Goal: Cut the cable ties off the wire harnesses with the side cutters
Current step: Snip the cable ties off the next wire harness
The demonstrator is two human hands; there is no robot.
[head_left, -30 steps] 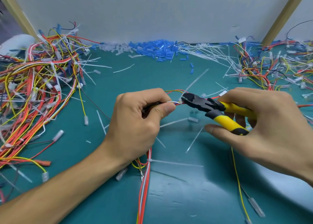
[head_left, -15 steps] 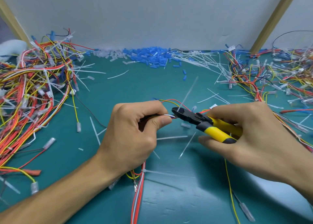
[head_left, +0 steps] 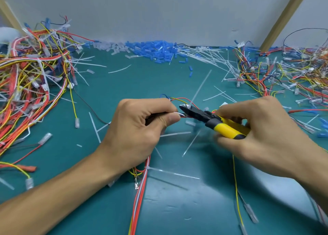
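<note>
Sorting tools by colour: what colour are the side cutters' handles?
Yellow with black trim on the side cutters; head view.

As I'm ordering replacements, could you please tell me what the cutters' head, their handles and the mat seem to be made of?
Head: likely steel, dark matte with a bright ground edge at the tip. Handles: probably plastic or rubber sleeves, smooth yellow with black ends. Mat: seemingly rubber or vinyl, teal, faintly glossy, judging by soft reflections and scuffs.

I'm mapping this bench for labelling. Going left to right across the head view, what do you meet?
Left harness pile → left hand, gripping a wire harness → side cutters → right hand, gripping their handles → right harness pile.
</note>
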